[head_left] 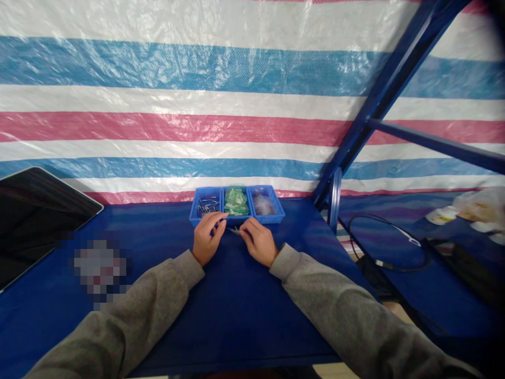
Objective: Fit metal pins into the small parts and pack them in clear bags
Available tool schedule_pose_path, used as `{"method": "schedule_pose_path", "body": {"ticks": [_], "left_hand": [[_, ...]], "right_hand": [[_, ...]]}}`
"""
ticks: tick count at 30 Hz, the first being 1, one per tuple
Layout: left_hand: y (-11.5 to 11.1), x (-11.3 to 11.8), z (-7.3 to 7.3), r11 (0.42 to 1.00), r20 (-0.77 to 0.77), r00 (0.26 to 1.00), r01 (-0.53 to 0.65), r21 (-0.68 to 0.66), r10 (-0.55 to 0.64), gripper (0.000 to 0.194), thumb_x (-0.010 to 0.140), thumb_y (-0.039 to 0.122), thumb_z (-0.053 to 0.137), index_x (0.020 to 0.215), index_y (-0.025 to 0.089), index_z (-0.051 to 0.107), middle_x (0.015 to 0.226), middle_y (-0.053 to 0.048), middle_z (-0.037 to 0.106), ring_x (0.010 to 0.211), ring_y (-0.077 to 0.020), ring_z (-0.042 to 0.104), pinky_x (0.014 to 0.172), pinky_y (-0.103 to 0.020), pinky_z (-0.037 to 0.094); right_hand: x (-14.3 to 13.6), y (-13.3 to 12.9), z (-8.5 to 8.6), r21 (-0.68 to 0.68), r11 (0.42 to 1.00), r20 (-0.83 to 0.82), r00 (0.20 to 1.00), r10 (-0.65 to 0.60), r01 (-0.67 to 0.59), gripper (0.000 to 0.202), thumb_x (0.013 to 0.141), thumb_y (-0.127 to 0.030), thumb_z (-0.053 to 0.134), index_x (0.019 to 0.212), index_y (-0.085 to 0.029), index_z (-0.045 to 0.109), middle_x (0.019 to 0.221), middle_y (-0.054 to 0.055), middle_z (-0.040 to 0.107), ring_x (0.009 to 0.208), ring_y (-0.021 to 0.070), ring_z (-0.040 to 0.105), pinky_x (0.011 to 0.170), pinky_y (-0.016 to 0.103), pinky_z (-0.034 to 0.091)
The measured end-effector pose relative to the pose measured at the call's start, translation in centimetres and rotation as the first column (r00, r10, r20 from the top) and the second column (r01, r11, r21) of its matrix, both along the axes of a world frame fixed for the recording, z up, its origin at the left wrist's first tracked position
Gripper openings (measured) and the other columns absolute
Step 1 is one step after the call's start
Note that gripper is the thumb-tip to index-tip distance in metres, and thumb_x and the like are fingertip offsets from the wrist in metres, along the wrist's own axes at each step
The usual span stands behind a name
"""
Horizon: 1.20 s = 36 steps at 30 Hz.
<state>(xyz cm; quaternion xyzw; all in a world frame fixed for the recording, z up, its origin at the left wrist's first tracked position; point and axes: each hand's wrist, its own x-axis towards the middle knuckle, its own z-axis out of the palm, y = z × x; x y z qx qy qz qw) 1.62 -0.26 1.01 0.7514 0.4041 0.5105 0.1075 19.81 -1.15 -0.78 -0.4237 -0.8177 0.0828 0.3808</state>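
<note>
Above the blue table (236,316), just in front of a row of three blue bins, both hands are close together. My right hand (258,242) pinches a thin, dark, slender piece (233,230) that points toward the other hand; its kind is too small to tell. My left hand (208,237) has its fingers curled, and what they hold is hidden. The left bin (193,217) contains several thin metal pieces (208,205). Green plastic packets (235,201) fill the middle bin. In the right bin (281,215) lies a clear plastic bag (263,204).
A dark-screened panel (35,221) stands at the left, beside a pixelated patch. A blue metal frame (335,195) rises right of the bins. Farther right are a black cable (351,231) and plastic bags (483,205). Striped sheeting (197,126) hangs behind.
</note>
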Motion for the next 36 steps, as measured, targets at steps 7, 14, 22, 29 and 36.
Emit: {"method": "schedule_pose_path", "body": {"ticks": [7, 14, 22, 29, 36], "left_hand": [[0.37, 0.24, -0.18, 0.989, -0.172, 0.974, 0.143, -0.045, -0.148, 0.019, 0.083, 0.028, 0.057, 0.096, 0.018, 0.065, 0.088, -0.007, 0.065, 0.076, -0.0159, 0.058, 0.071, -0.028, 0.049], [0.63, 0.18, -0.33, 0.989, -0.12, 0.984, 0.122, -0.081, -0.131, 0.016, 0.084, 0.029, 0.055, 0.084, 0.017, 0.065, 0.078, -0.004, 0.066, 0.066, -0.0133, 0.059, 0.062, -0.025, 0.046], [0.32, 0.4, 0.05, 0.972, -0.096, 0.983, 0.134, -0.194, -0.155, 0.017, 0.083, 0.03, 0.057, 0.088, 0.016, 0.064, 0.078, -0.002, 0.064, 0.062, -0.0107, 0.055, 0.055, -0.021, 0.043], [0.34, 0.49, 0.19, 0.958, -0.062, 0.982, 0.16, -0.24, -0.18, 0.015, 0.082, 0.028, 0.056, 0.086, 0.015, 0.061, 0.077, -0.002, 0.061, 0.064, -0.0102, 0.054, 0.055, -0.019, 0.043], [0.51, 0.45, -0.07, 0.95, -0.052, 0.978, 0.182, -0.256, -0.201, 0.013, 0.083, 0.026, 0.054, 0.086, 0.015, 0.059, 0.077, -0.002, 0.058, 0.064, -0.0096, 0.053, 0.055, -0.019, 0.042]], "right_hand": [[0.03, 0.17, 0.2, -0.049, 0.999, -0.238, 0.971, -0.011, -0.001, 0.02, 0.092, -0.024, 0.036, 0.081, -0.019, 0.052, 0.078, 0.004, 0.056, 0.073, 0.0154, 0.054, 0.07, 0.026, 0.042], [0.2, 0.39, 0.17, -0.12, 0.991, -0.297, 0.954, 0.025, -0.063, 0.019, 0.09, -0.033, 0.044, 0.087, -0.019, 0.056, 0.077, 0.002, 0.056, 0.067, 0.0145, 0.053, 0.065, 0.026, 0.042], [0.15, 0.66, 0.01, -0.119, 0.99, -0.35, 0.937, 0.024, -0.07, 0.02, 0.089, -0.032, 0.045, 0.081, -0.018, 0.056, 0.074, 0.002, 0.053, 0.064, 0.013, 0.049, 0.061, 0.025, 0.04], [0.12, 0.67, -0.14, -0.127, 0.987, -0.385, 0.922, 0.042, -0.098, 0.012, 0.086, -0.029, 0.05, 0.084, -0.018, 0.056, 0.075, 0.001, 0.053, 0.062, 0.0126, 0.049, 0.059, 0.025, 0.04], [0.1, 0.88, -0.2, -0.142, 0.98, -0.397, 0.915, 0.075, -0.142, 0.01, 0.084, -0.028, 0.053, 0.084, -0.019, 0.056, 0.076, 0.001, 0.053, 0.062, 0.0122, 0.049, 0.059, 0.024, 0.04]]}}
